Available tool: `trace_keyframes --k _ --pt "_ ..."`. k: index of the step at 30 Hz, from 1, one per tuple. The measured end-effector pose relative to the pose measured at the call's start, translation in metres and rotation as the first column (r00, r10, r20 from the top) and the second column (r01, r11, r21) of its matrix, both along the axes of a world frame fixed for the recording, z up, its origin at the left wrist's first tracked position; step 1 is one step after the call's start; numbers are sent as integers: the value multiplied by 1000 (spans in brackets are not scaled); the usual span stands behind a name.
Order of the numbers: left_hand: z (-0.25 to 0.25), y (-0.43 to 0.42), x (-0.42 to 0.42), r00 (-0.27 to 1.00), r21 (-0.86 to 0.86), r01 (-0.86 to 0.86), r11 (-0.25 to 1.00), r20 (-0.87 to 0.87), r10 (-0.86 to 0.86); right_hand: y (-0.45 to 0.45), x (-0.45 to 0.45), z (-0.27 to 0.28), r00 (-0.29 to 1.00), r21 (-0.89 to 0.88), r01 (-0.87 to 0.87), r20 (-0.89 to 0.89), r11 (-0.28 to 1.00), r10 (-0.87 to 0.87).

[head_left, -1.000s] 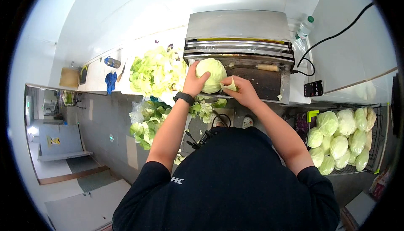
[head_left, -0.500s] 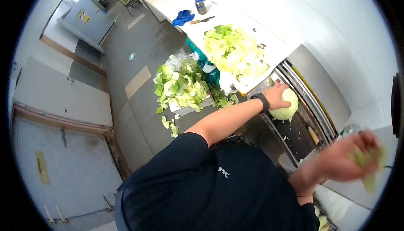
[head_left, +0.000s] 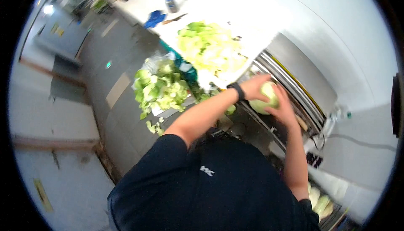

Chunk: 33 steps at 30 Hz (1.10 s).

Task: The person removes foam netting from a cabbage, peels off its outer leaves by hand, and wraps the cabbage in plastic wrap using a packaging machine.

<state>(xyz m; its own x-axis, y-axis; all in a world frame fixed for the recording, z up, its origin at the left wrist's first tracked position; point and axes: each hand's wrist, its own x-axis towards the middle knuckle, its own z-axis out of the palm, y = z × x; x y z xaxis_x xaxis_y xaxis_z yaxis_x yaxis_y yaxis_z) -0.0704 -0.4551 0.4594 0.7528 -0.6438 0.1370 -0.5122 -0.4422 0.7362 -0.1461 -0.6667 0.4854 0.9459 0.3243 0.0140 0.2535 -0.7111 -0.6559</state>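
A pale green cabbage (head_left: 266, 100) sits between my two hands over the dark work surface beside the steel unit. My left hand (head_left: 253, 89), with a black band at the wrist, grips its left and upper side. Curved round the right side of the cabbage is my right hand (head_left: 286, 108), fingers against it. The picture is slightly blurred, and the hands cover part of the cabbage. A knife handle (head_left: 301, 123) of light wood shows just right of my right hand.
Loose cabbage leaves (head_left: 210, 48) are heaped on the white table (head_left: 248, 25), near a blue cloth (head_left: 155, 18), a knife (head_left: 174, 19) and a bottle (head_left: 171, 4). More leaves (head_left: 162, 86) fill a container on the floor. Several pale vegetables (head_left: 322, 205) lie in a crate lower right.
My right hand has come in from the far right, where it held leaf pieces, onto the cabbage. My left hand stays on it. The whole view has shifted.
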Motion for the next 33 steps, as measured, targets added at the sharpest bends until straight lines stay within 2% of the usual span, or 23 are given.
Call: trace_keyframes --k 1,2,4,6,8,13,17,19,23,25,29,32,33 --pt "17 0 -5 994 -28 -20 999 -106 17 4 -6 0 999 48 35 24 998 -37" --pt "4 4 -3 1000 -97 -21 995 9 22 8 -8 -2 995 34 88 49 996 -90" --pt "0 12 -4 998 -153 -33 988 -64 24 12 -10 -13 985 102 150 75 983 -158" --pt "8 17 -9 985 -246 -40 968 -170 -2 18 -17 -6 982 81 181 42 980 -184" --pt "16 24 -10 941 -196 -53 979 -338 -17 19 -22 -9 979 81 187 60 979 -192" --pt "-2 37 -5 899 -302 -147 942 -437 0 23 -28 -8 974 104 208 71 973 -216" --pt "19 28 -19 911 -285 -201 937 -407 72 25 -29 -12 968 104 226 84 969 -235" --pt "24 26 -19 999 -182 -17 983 -47 9 27 -30 -11 968 86 220 105 972 -229" --pt "16 31 -17 993 -155 -71 985 -110 54 32 -33 -7 957 43 279 74 959 -281" --pt "6 36 -13 945 -314 -162 936 -322 56 31 -35 -9 951 44 302 58 952 -304" --pt "11 39 -11 956 -306 -166 937 -281 78 30 -35 -11 944 57 322 62 945 -326" --pt "27 39 -15 975 -238 -103 966 -217 50 30 -35 -12 939 77 334 57 939 -339" --pt "24 40 -13 994 -205 -54 977 -102 34 29 -34 -12 939 93 334 54 938 -340"
